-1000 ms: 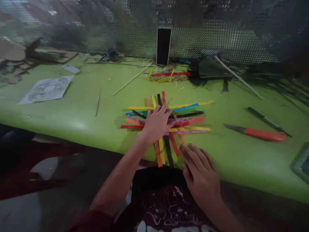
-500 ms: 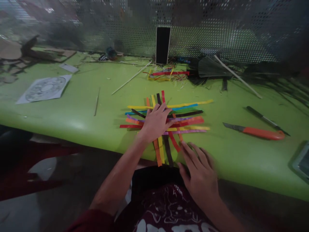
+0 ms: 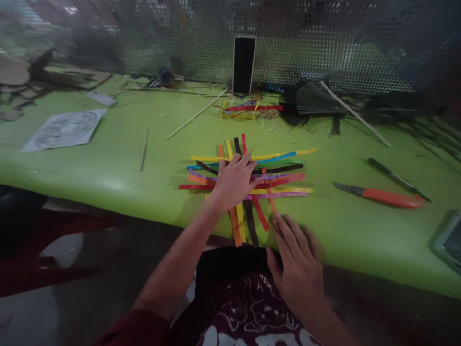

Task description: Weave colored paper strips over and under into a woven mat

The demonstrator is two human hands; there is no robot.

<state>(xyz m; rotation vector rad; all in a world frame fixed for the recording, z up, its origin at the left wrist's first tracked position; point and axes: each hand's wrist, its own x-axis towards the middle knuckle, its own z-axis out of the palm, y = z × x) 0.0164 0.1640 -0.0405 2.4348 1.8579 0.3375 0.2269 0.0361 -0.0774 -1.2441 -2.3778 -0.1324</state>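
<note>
Several coloured strips, perhaps paper or ribbon, cross each other in a loose weave on the green table. My left hand (image 3: 236,182) lies flat over the middle of the weave, fingers extended, hiding many of the crossings. A yellow strip (image 3: 304,151) and a red strip (image 3: 190,187) stick out sideways from under it. Toward me hang the ends of a black strip (image 3: 251,226) and another yellow one. My right hand (image 3: 297,254) rests at the near edge with outstretched fingers, thumb apart. Its fingertips touch the lower end of a slanting orange strip (image 3: 272,197).
To the right lie an orange-handled knife (image 3: 392,197) and a dark slim tool (image 3: 392,174). A phone (image 3: 244,66) stands against the mesh at the back. Strip scraps (image 3: 252,109), a thin stick (image 3: 196,115) and a patterned paper sheet (image 3: 65,129) lie farther off.
The slanting orange strip has shifted slightly to the right, with my right fingertips still at its lower end. My left hand stays in place on the weave.
</note>
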